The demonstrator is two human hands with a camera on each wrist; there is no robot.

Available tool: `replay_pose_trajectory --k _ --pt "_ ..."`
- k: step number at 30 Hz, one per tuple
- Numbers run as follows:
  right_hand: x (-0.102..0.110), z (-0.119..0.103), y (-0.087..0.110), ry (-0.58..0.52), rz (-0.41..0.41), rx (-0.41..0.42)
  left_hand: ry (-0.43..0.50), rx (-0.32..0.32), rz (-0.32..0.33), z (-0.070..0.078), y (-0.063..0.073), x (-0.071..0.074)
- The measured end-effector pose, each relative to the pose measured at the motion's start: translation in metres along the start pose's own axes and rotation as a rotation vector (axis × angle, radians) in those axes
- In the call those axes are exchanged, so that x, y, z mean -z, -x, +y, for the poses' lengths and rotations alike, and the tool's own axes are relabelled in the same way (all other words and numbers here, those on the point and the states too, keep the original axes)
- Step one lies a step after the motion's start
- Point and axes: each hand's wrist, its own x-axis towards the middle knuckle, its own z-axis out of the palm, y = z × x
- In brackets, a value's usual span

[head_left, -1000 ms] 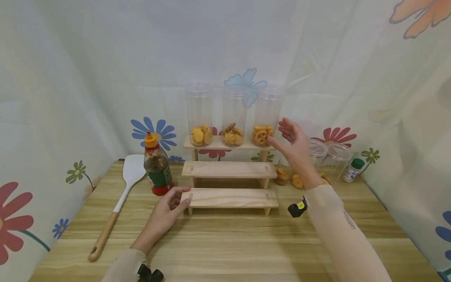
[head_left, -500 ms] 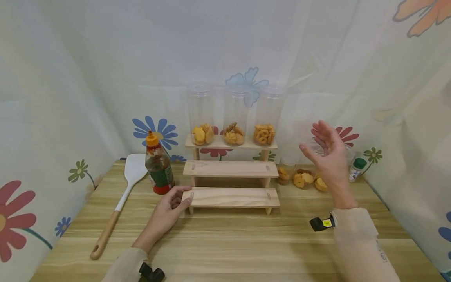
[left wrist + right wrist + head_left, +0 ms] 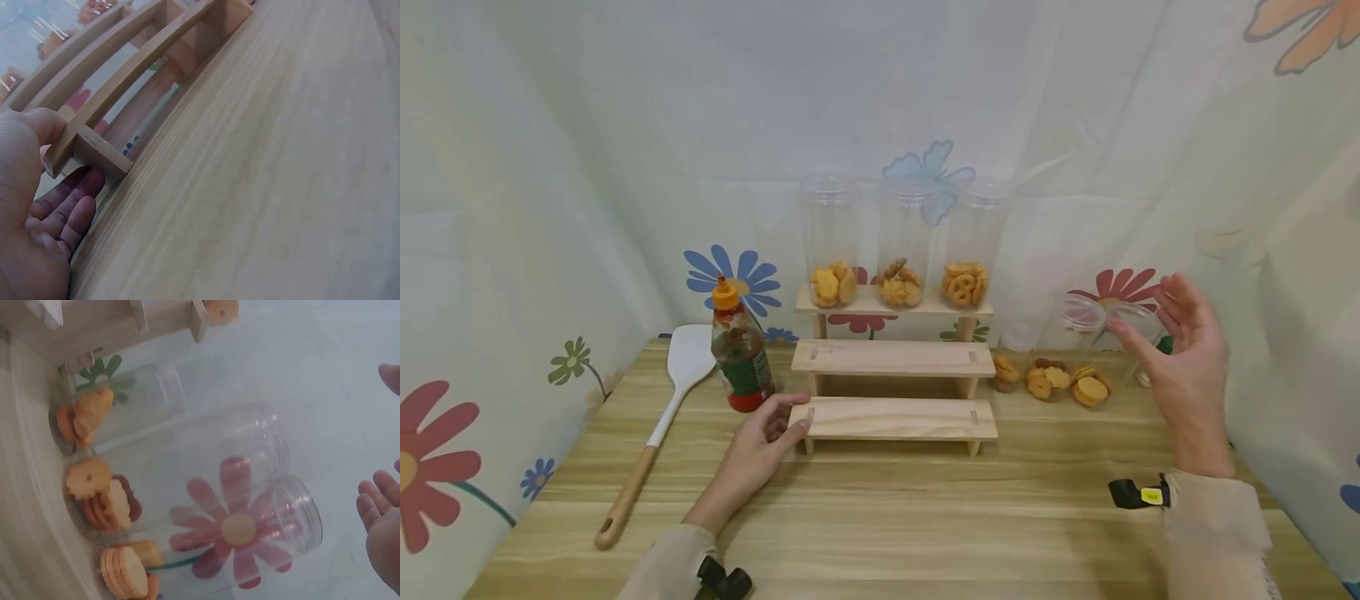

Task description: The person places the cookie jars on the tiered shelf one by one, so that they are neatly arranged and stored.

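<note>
A three-tier wooden display stand (image 3: 893,357) is in the middle of the table. My left hand (image 3: 752,462) grips the left end of its lowest tier; in the left wrist view the thumb lies over the board (image 3: 103,103) and fingers are below it. On the top tier stand three clear lidded jars with snacks: a left jar (image 3: 831,250), a middle jar (image 3: 904,250) and a right jar (image 3: 973,250). My right hand (image 3: 1191,375) holds nothing, fingers apart, near the rightmost clear cookie jar (image 3: 1120,358) on the table. Another tall cookie jar (image 3: 1063,354) and a shorter jar (image 3: 1013,362) stand left of it.
Left of the stand is a sauce bottle (image 3: 741,354) with an orange cap. Farther left lies a white spatula (image 3: 658,425) with a wooden handle. A green-capped bottle (image 3: 1165,344) is partly hidden behind my right hand. A flowered curtain (image 3: 700,125) encloses the table.
My right hand has moved away from the top tier's right jar, rightward and lower, to beside the table's rightmost jar. The left hand keeps its grip on the stand.
</note>
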Motion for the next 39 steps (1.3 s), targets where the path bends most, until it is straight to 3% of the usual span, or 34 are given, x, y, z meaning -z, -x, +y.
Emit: replay_pose_trajectory --k 20,32,39 --pt "0.021 0.045 -0.001 0.109 -0.017 -0.197 0.016 -0.003 -0.006 -0.001 -0.002 0.000" --pt "0.019 0.082 0.003 0.145 -0.120 -0.270 0.020 -0.004 -0.010 0.001 -0.001 0.001" --pt "0.017 0.104 0.007 0.160 -0.137 -0.265 0.011 -0.004 -0.010 0.000 -0.001 0.001"
